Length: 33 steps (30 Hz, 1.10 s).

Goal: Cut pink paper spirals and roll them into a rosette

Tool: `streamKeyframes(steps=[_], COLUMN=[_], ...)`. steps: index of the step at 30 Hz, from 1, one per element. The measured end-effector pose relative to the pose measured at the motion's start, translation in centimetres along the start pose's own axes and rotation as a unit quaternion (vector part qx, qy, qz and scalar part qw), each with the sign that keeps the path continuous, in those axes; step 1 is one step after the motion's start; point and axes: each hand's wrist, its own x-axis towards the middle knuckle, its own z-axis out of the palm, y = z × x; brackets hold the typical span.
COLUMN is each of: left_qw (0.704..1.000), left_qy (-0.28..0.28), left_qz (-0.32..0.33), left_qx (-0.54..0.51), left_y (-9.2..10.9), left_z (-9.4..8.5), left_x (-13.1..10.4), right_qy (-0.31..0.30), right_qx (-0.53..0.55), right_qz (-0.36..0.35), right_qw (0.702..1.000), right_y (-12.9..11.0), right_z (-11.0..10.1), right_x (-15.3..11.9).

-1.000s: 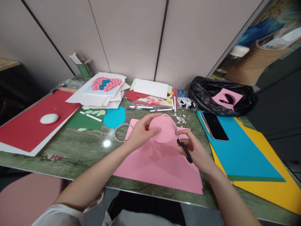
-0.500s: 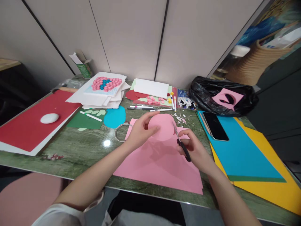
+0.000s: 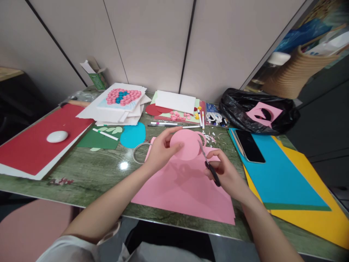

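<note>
My left hand [image 3: 167, 147] pinches the left side of a round pink paper piece [image 3: 187, 145], thumb on its face. In my right hand [image 3: 223, 171] are scissors [image 3: 211, 170] with black handles, their blades at the right edge of the round piece. A thin curved pink strip [image 3: 204, 137] arches off that edge beside the blades. Below both hands, sheets of pink paper [image 3: 182, 196] lie on the table.
A roll of tape [image 3: 140, 153] lies left of the pink sheets, with a blue paper shape [image 3: 133, 135] behind it. White paper scraps [image 3: 211, 138] are scattered behind the scissors. At the right, a phone [image 3: 249, 145] rests on blue paper [image 3: 283, 174].
The round piece has shifted slightly left. The strip at its right edge now stands apart from it in a loop. The scissors have barely moved.
</note>
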Motion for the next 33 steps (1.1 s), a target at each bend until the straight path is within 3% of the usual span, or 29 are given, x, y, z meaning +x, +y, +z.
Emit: streamKeyframes(steps=[7, 15, 33], left_qw=[1.000, 0.999, 1.000], left_qy=[-0.001, -0.042, -0.026], left_qz=[0.003, -0.015, -0.004], left_qx=[0.003, 0.005, -0.006], left_y=[-0.04, -0.20, -0.12], left_z=[-0.09, 0.08, 0.08], left_x=[0.04, -0.14, -0.11], right_qy=[-0.004, -0.008, 0.020], right_qx=[0.001, -0.002, -0.018], right_qz=[0.004, -0.004, -0.008], right_qw=[1.000, 1.000, 1.000], right_y=[-0.23, -0.30, -0.25], right_z=[-0.07, -0.03, 0.30], right_x=[-0.11, -0.04, 0.05])
